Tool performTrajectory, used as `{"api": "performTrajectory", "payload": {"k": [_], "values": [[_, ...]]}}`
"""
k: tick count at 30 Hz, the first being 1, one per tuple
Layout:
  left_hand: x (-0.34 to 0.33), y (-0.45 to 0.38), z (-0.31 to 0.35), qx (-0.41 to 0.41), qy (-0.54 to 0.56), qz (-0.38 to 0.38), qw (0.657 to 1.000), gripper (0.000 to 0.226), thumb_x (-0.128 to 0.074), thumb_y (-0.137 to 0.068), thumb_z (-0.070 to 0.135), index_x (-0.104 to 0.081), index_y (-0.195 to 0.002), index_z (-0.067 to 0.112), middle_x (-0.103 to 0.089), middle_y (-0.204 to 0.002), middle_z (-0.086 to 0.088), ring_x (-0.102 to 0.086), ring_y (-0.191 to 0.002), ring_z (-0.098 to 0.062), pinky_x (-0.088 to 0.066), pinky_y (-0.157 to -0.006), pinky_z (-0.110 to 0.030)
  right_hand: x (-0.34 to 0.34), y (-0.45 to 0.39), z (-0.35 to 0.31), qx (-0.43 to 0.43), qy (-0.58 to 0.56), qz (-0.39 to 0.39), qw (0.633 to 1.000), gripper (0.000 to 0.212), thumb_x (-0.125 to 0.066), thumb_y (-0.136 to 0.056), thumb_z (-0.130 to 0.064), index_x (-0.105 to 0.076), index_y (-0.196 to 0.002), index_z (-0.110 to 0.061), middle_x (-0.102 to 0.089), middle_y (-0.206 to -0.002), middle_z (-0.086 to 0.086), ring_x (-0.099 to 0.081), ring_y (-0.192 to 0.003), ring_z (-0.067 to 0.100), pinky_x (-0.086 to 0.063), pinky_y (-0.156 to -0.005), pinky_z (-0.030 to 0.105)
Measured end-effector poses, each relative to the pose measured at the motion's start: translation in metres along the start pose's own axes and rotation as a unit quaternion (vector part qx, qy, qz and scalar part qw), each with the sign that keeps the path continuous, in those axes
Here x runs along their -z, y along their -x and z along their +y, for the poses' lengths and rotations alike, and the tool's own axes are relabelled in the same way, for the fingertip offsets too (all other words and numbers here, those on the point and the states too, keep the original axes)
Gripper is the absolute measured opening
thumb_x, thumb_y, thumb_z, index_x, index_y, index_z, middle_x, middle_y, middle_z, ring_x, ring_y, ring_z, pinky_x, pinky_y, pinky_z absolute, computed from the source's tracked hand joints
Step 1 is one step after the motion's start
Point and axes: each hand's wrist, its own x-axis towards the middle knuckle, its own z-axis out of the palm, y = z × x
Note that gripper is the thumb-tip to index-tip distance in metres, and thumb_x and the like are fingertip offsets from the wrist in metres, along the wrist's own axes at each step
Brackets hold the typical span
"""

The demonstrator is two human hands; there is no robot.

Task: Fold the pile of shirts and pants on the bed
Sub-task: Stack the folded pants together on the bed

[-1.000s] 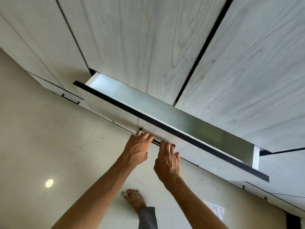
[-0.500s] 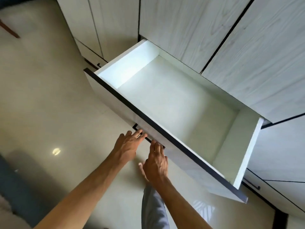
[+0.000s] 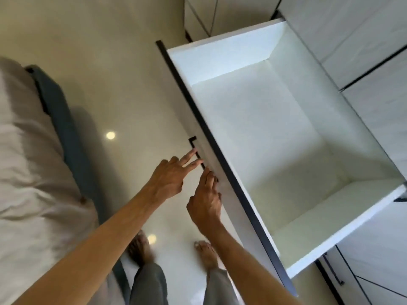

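Observation:
An empty white drawer (image 3: 286, 139) stands pulled far out of the pale wood wardrobe (image 3: 363, 29). A thin black handle (image 3: 195, 148) runs along its front. My left hand (image 3: 169, 179) is beside the handle with its fingers straight, their tips touching the bar. My right hand (image 3: 206, 201) reaches the handle's near end with its fingertips on it. Beige cloth (image 3: 33, 172) lies on the bed at the left. No separate shirt or pants can be told apart in it.
The bed's dark blue-grey edge (image 3: 66, 119) runs beside the glossy tiled floor (image 3: 110, 62). My bare feet (image 3: 204, 254) stand between bed and drawer. A lower shut drawer with a black handle (image 3: 332, 271) sits under the open one.
The drawer has slid much farther out, showing its whole empty inside. My view has swung left and down, bringing the bed in. My left fingers have straightened off the handle.

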Motion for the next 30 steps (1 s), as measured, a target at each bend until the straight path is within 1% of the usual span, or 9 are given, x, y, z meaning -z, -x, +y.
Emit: {"api": "performTrajectory", "payload": {"k": [4,8,10,14,18,22,25,28,30], "values": [[-0.015,0.054,0.006,0.112,0.051,0.038,0.992,0.099,-0.067,-0.098,0.023,0.003,-0.164,0.044,0.005,-0.175,0.004,-0.039,-0.148,-0.027,-0.041,-0.114,-0.042,0.012,0.010,-0.001,0.076,0.046,-0.063,0.994,0.098,-0.060,-0.096,-0.020,0.011,-0.163,-0.007,0.001,-0.171,0.020,-0.008,-0.158,0.036,-0.028,-0.123,0.055],[-0.022,0.162,-0.023,0.245,0.149,0.122,0.950,0.084,-0.060,-0.103,0.039,-0.004,-0.165,0.042,-0.010,-0.175,0.002,-0.027,-0.157,-0.029,-0.028,-0.124,-0.052,0.001,0.028,-0.037,0.136,0.118,-0.084,0.980,0.094,-0.058,-0.095,-0.026,0.005,-0.164,-0.010,0.014,-0.170,0.022,0.013,-0.157,0.043,0.001,-0.120,0.070],[-0.028,0.221,-0.046,0.296,0.185,0.144,0.926,0.075,-0.054,-0.104,0.042,-0.011,-0.165,0.042,-0.021,-0.173,0.000,-0.032,-0.155,-0.028,-0.035,-0.121,-0.056,-0.010,0.033,-0.062,0.167,0.138,-0.107,0.970,0.088,-0.057,-0.097,-0.030,-0.003,-0.164,-0.009,0.006,-0.171,0.022,0.006,-0.158,0.042,-0.007,-0.121,0.068],[-0.074,0.380,-0.080,0.443,0.250,0.181,0.842,0.076,-0.044,-0.089,0.055,-0.033,-0.161,0.035,-0.048,-0.160,-0.003,-0.053,-0.140,-0.029,-0.051,-0.105,-0.051,-0.069,0.071,-0.143,0.264,0.120,-0.231,0.929,0.062,-0.058,-0.098,-0.029,-0.037,-0.153,-0.011,-0.034,-0.157,0.018,-0.042,-0.142,0.036,-0.043,-0.111,0.048],[-0.138,0.506,-0.079,0.571,0.368,0.154,0.717,0.084,-0.045,-0.086,0.063,-0.024,-0.164,0.038,-0.053,-0.155,-0.004,-0.056,-0.133,-0.032,-0.048,-0.109,-0.048,-0.138,0.134,-0.208,0.313,0.091,-0.346,0.880,0.037,-0.071,-0.093,-0.017,-0.064,-0.129,-0.013,-0.068,-0.126,0.014,-0.066,-0.115,0.029,-0.047,-0.094,0.030],[-0.179,0.599,-0.074,0.630,0.453,0.169,0.607,0.077,-0.066,-0.095,0.045,-0.031,-0.162,0.032,-0.056,-0.148,-0.009,-0.053,-0.136,-0.027,-0.043,-0.112,-0.037,-0.193,0.207,-0.271,0.232,-0.015,-0.478,0.847,0.024,-0.072,-0.093,-0.013,-0.070,-0.116,-0.018,-0.075,-0.111,0.005,-0.071,-0.104,0.023,-0.053,-0.092,0.040],[-0.217,0.662,-0.083,0.671,0.521,0.256,0.462,0.065,-0.075,-0.095,0.035,-0.045,-0.152,0.032,-0.060,-0.141,-0.002,-0.059,-0.126,-0.017,-0.046,-0.099,-0.026,-0.238,0.253,-0.318,0.122,-0.075,-0.561,0.815,0.020,-0.058,-0.101,-0.017,-0.068,-0.118,-0.018,-0.075,-0.117,0.009,-0.070,-0.110,0.027,-0.052,-0.096,0.046],[-0.262,0.731,-0.112,0.648,0.607,0.414,0.201,0.049,-0.075,-0.094,0.023,-0.052,-0.138,0.025,-0.068,-0.134,-0.005,-0.061,-0.113,-0.016,-0.048,-0.082,-0.026,-0.304,0.296,-0.369,0.015,-0.139,-0.592,0.794,0.029,-0.049,-0.103,-0.029,-0.068,-0.122,-0.017,-0.075,-0.121,0.011,-0.070,-0.112,0.028,-0.051,-0.099,0.047],[-0.287,0.771,-0.129,0.634,0.586,0.504,0.021,0.050,-0.078,-0.086,0.030,-0.054,-0.129,0.025,-0.074,-0.113,0.005,-0.059,-0.101,-0.018,-0.046,-0.081,-0.030,-0.335,0.326,-0.398,-0.023,-0.165,-0.610,0.775,0.034,-0.050,-0.102,-0.031,-0.066,-0.127,-0.016,-0.076,-0.121,0.011,-0.068,-0.116,0.030,-0.047,-0.106,0.049]]}}
